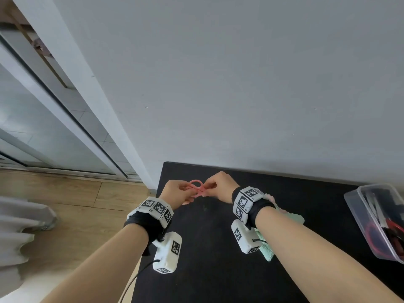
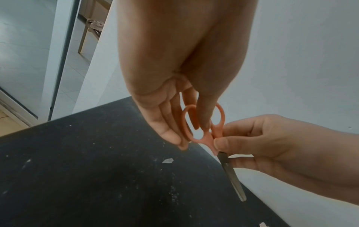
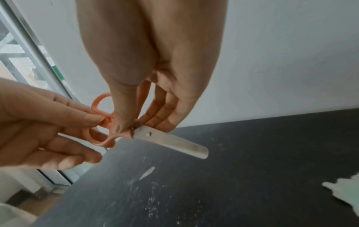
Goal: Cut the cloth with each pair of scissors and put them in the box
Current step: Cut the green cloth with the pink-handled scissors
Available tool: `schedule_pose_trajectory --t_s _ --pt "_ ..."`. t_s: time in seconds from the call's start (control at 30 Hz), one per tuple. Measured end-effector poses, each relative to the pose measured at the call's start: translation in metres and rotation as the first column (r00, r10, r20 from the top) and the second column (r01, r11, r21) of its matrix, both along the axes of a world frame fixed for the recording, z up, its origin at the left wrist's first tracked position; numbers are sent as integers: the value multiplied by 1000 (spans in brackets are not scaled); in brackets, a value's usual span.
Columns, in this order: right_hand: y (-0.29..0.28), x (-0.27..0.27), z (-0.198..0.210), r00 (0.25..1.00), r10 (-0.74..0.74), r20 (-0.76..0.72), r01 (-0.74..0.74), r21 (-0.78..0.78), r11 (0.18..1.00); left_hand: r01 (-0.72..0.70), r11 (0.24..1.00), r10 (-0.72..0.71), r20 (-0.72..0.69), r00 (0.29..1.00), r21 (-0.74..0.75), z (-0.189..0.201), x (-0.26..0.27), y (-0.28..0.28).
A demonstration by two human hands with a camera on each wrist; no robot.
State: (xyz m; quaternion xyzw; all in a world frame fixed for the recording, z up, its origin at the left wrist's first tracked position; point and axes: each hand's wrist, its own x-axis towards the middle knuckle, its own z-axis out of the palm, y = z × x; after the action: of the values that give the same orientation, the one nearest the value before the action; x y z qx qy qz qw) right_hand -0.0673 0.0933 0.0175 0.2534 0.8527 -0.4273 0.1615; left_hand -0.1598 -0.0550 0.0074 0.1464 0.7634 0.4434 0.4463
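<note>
Both hands raised above the black table, sharing one pair of pink-handled scissors; right hand pinching them with thumb and fingers where handles meet blades, blades together and pointing down toward the tabletop; left hand at the finger loops, fingers bent around or through the rings, which of the two hard to tell; pale green cloth lying flat beneath the right forearm; clear plastic box at the table's right edge, well apart from the hands, red-handled scissors already inside; small pale scraps scattered on the tabletop.
</note>
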Motion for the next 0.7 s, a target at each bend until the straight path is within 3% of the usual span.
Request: schedule_pose_trajectory --t_s 0.13,0.3,0.7 --pt "7 21 27 997 -64 -51 62 -51 997 -20 999 17 71 997 42 21 16 8" --pt "19 48 59 995 -46 -85 37 -104 994 -4 997 -5 114 993 80 45 36 18" --pt "56 90 74 958 -183 -220 140 -195 971 -32 986 4 170 985 165 79 73 53"
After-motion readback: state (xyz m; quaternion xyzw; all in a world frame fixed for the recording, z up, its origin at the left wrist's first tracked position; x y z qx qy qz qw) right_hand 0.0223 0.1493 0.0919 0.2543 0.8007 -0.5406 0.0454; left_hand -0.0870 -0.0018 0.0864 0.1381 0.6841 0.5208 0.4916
